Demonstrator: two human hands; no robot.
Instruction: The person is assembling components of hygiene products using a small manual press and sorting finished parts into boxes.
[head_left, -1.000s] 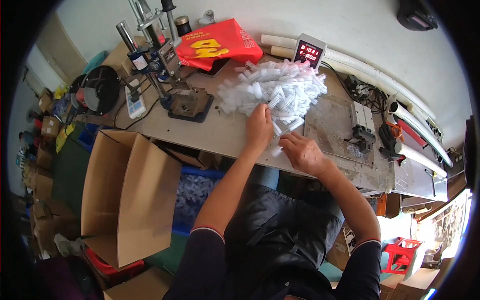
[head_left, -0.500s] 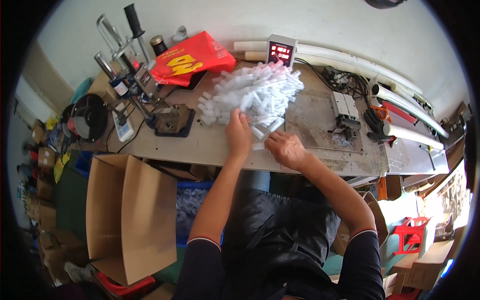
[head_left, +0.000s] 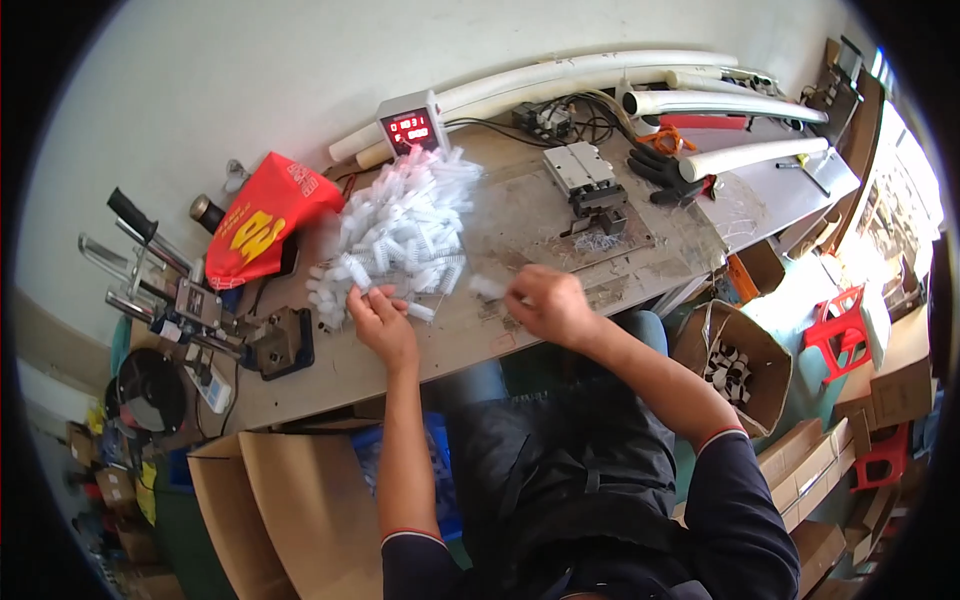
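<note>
A heap of small translucent white ribbed plastic tubes (head_left: 400, 235) lies on the workbench (head_left: 440, 355). My left hand (head_left: 382, 325) is at the near edge of the heap, fingers slightly apart and touching the pieces, with nothing plainly gripped. One loose tube lies beside its thumb. To the right, my right hand (head_left: 550, 305) is above the bench, its fingers pinched on a translucent plastic tube (head_left: 487, 287) that is smeared by motion. Right of the heap, a small metal fixture (head_left: 590, 185) stands on a flat plate.
A counter box with red digits (head_left: 410, 122) stands behind the heap. At the left are a red bag (head_left: 268, 220) and a lever press (head_left: 190, 300). White pipes (head_left: 735, 104), a dark glove (head_left: 658, 175) and cables lie at the back right. Cardboard boxes (head_left: 300, 500) stand below the bench.
My view has swung to the right. My right hand has moved away from the heap toward the fixture, carrying a tube. My left hand stays by the heap, its fingers looser.
</note>
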